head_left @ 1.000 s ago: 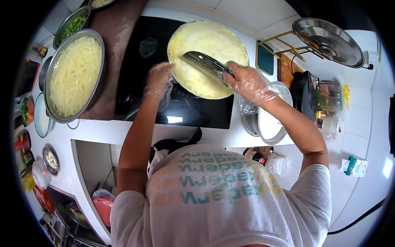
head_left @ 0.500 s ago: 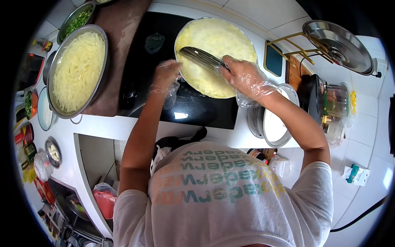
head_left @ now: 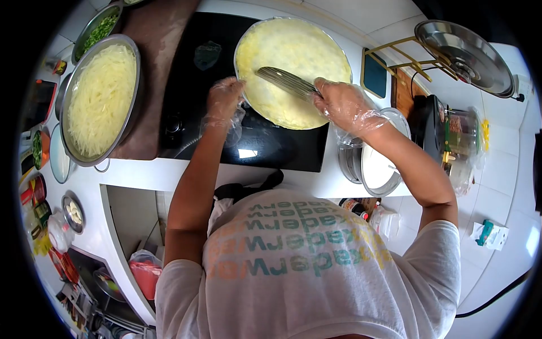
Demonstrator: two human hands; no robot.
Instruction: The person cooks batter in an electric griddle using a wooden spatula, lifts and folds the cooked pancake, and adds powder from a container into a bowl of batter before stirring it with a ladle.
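Observation:
A large, round, pale-yellow pancake (head_left: 299,48) lies on the black cooktop (head_left: 186,96), with a thin shiny rim showing along its edge. In a clear plastic glove, my right hand (head_left: 344,104) grips a dark slotted spatula (head_left: 285,81), whose blade is over the pancake's middle. My left hand (head_left: 224,100), also gloved, is at the pancake's left edge. Its fingers are pressed together by the rim; what lies between them, if anything, is hidden.
At left, a metal bowl of pale shreds (head_left: 101,101) stands on a brown board (head_left: 149,79), near a bowl of chopped greens (head_left: 101,31). Right of the cooktop are a metal pot with white contents (head_left: 377,166) and a lid (head_left: 466,59) on a gold rack.
The spatula and my right hand have moved slightly right, and the blade has come in from the pancake's left edge. My left hand stays near the rim, slightly farther left.

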